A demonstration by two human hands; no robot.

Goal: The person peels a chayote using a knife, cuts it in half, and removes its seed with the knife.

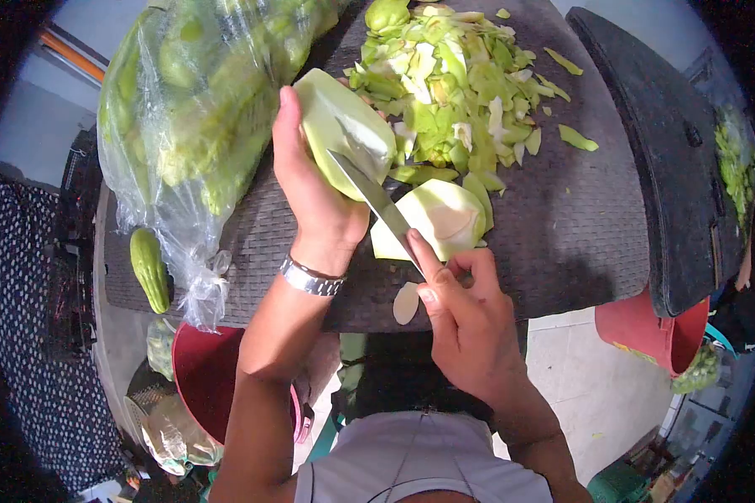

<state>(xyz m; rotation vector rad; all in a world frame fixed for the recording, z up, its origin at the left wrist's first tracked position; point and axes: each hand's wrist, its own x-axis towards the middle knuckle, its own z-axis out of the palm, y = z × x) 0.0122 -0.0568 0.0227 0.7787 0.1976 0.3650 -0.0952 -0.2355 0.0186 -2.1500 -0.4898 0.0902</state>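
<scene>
My left hand is wrapped round a peeled, pale green chayote half, its cut face turned up. In my right hand is a knife, with the forefinger stretched along its blade. The knife's tip touches the cut face of the held half. Just right of the blade another peeled chayote half lies on the dark woven table. A flat pale seed rests beside my right hand. Beyond my hands spreads a heap of green peelings.
At the left lies a knotted clear plastic bag full of chayotes, with a single small green chayote beside it. Red buckets stand below the table's near edge. A dark chair back rises at the right.
</scene>
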